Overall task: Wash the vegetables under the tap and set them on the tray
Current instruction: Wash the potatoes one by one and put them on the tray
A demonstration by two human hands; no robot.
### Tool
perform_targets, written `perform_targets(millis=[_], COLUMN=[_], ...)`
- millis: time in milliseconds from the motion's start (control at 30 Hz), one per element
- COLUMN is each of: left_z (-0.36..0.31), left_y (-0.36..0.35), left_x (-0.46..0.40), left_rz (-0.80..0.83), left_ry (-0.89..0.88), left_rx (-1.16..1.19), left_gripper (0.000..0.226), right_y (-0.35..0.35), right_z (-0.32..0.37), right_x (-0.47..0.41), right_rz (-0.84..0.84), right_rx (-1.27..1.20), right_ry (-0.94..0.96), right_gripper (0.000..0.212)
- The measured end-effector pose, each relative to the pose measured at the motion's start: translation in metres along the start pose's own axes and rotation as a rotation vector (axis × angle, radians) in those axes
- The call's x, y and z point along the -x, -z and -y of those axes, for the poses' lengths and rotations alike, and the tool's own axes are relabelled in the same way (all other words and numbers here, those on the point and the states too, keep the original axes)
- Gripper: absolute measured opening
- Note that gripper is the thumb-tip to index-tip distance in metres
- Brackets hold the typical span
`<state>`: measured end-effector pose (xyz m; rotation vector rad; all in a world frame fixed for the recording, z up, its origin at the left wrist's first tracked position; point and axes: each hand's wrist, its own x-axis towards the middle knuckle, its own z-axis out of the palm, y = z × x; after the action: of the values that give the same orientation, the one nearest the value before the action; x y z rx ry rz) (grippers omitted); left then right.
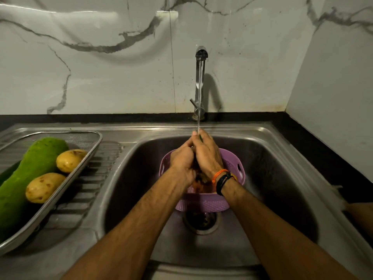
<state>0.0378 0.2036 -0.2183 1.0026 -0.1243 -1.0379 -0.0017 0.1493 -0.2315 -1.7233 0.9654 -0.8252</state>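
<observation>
Water runs from the steel tap (201,57) onto my two hands, held together over a purple plastic basket (203,205) in the sink (272,178). My left hand (182,160) and my right hand (206,154) are both closed around a small vegetable that is almost fully hidden; a green sliver shows under my right fingers. Something reddish (198,186) lies in the basket below my wrists. On the draining board at left, a steel mesh tray (88,146) holds a long green gourd (30,174) and two potatoes (69,160) (43,187).
The drain (201,222) sits just in front of the basket. A black counter strip (314,138) runs behind and to the right of the sink, below a marble-patterned wall. Another person's arm (359,213) shows at the right edge.
</observation>
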Motion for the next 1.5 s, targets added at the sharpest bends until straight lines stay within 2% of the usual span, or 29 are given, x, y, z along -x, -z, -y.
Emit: perform_targets(millis=[167,267,467,633,700,833,900,1000,1067,1167,1300,1433,1500], left_z=[-0.003,0.0,-0.005,-0.01,-0.01,-0.003,0.001,0.004,0.004,0.0,-0.003,-0.001,0.0], left_y=[0.003,-0.001,0.001,0.009,0.011,0.004,0.0,-0.004,-0.005,-0.003,-0.003,-0.007,-0.007], left_x=[-0.001,0.002,-0.003,-0.011,-0.012,-0.012,-0.008,-0.006,-0.006,-0.005,-0.009,-0.005,-0.007], left_rz=[-0.03,0.001,-0.068,-0.03,-0.032,-0.065,-0.01,0.045,0.03,0.04,-0.002,0.032,0.007], left_ry=[0.029,-0.003,-0.076,-0.047,-0.052,-0.037,-0.009,0.009,-0.018,-0.049,-0.093,0.027,-0.028], left_rx=[0.052,-0.007,-0.104,-0.117,-0.107,-0.118,-0.113,-0.012,-0.018,-0.038,-0.063,-0.017,-0.057], left_gripper=[0.027,0.03,0.027,0.036,0.037,0.029,0.026,0.035,0.037,0.04,0.037,0.036,0.034], right_y=[-0.003,0.002,-0.001,0.0,0.002,0.001,-0.003,-0.005,-0.003,0.003,-0.004,-0.004,-0.004], right_z=[-0.002,-0.001,-0.007,-0.008,-0.011,-0.004,-0.006,-0.009,-0.006,-0.007,0.0,0.005,0.004], right_x=[0.004,-0.003,-0.001,-0.009,-0.012,-0.013,-0.013,-0.008,-0.005,-0.006,0.002,0.0,0.001], right_rz=[0.065,-0.002,0.081,-0.003,-0.022,-0.091,-0.093,-0.056,-0.054,-0.089,-0.021,-0.022,-0.02], right_rx=[-0.02,-0.032,-0.054,-0.026,-0.095,-0.384,-0.451,-0.283,-0.133,-0.041,-0.096,-0.12,-0.122], right_ry=[0.009,-0.011,-0.025,-0.036,-0.068,-0.173,-0.213,-0.15,-0.084,-0.016,-0.023,-0.026,-0.019], right_gripper=[0.055,0.055,0.05,0.04,0.036,0.035,0.036,0.038,0.043,0.043,0.041,0.05,0.051])
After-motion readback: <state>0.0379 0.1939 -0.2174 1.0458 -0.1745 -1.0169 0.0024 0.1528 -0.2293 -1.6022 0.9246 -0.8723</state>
